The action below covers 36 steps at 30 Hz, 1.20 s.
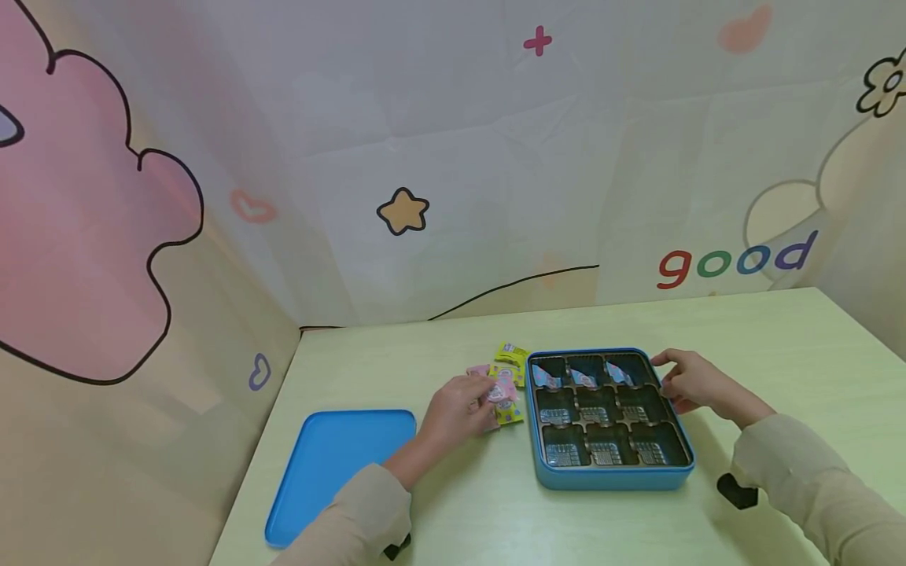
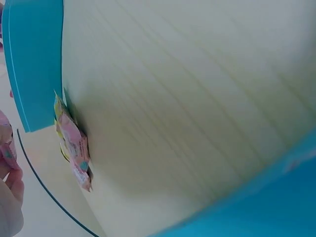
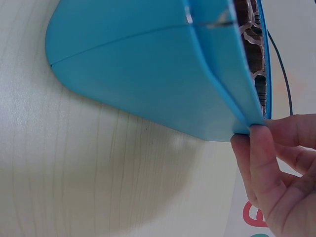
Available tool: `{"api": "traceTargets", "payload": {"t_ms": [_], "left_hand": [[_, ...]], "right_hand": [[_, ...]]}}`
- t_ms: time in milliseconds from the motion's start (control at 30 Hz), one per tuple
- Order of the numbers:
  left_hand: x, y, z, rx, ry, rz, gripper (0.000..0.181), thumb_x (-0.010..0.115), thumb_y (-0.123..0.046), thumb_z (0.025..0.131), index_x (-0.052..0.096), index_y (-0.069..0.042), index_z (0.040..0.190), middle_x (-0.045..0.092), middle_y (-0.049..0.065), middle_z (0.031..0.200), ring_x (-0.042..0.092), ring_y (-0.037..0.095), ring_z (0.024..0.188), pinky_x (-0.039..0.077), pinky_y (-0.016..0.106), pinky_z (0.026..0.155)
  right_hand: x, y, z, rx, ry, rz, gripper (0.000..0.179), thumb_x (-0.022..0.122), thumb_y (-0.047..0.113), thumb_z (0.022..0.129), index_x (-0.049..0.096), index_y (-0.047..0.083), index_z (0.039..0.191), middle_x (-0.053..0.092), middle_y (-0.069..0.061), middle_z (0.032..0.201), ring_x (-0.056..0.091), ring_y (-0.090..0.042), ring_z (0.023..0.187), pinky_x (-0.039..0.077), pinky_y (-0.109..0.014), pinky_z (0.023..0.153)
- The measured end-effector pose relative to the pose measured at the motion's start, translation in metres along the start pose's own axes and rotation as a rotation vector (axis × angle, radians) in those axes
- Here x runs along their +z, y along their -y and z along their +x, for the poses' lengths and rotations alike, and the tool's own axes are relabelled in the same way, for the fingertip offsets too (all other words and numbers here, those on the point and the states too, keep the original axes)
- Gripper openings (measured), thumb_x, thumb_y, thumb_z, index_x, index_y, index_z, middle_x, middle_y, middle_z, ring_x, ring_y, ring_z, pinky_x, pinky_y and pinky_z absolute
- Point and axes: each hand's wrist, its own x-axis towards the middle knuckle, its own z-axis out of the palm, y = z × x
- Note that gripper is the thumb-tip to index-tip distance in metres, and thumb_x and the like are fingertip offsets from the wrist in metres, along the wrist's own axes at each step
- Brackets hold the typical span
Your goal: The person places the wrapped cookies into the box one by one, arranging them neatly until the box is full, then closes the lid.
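Left hand (image 1: 456, 405): thumb and fingers pinch a small pink wrapped packet (image 2: 7, 143) at the loose pile of yellow and pink packets (image 1: 511, 354). The pile lies on the pale wood-grain tabletop (image 1: 764, 338), beside the left wall of a blue rectangular tin (image 1: 616, 480).

Right hand (image 1: 697, 384): thumb and fingers grip the tin's rim at its far right corner.

The tin's black nine-compartment insert (image 1: 576, 420) shows blue-and-pink packets (image 1: 583, 379) in the far row only. A flat blue lid (image 1: 347, 456) lies well to the left.

Recommendation: the pinched packet should be lifted clear of its neighbours, carried above the rim and lowered upright into one compartment. Right-hand pressure should stay light, steadying the tin without tilting it.
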Motion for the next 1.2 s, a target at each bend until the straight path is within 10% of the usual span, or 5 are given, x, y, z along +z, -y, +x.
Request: {"api": "traceTargets", "payload": {"t_ms": [1200], "left_hand": [[0.013,-0.038,0.018,0.084,0.057,0.012,0.031,0.062,-0.024,0.081,0.062,-0.015,0.111,0.064,-0.003,0.110,0.057,0.011,0.104,0.044,0.021,0.090]], "right_hand": [[0.000,-0.001,-0.001,-0.021,0.009,-0.002,0.048,0.047,-0.001,0.082,0.029,-0.014,0.124,0.052,-0.025,0.094,0.056,-0.015,0.066,0.053,-0.033,0.060]]}}
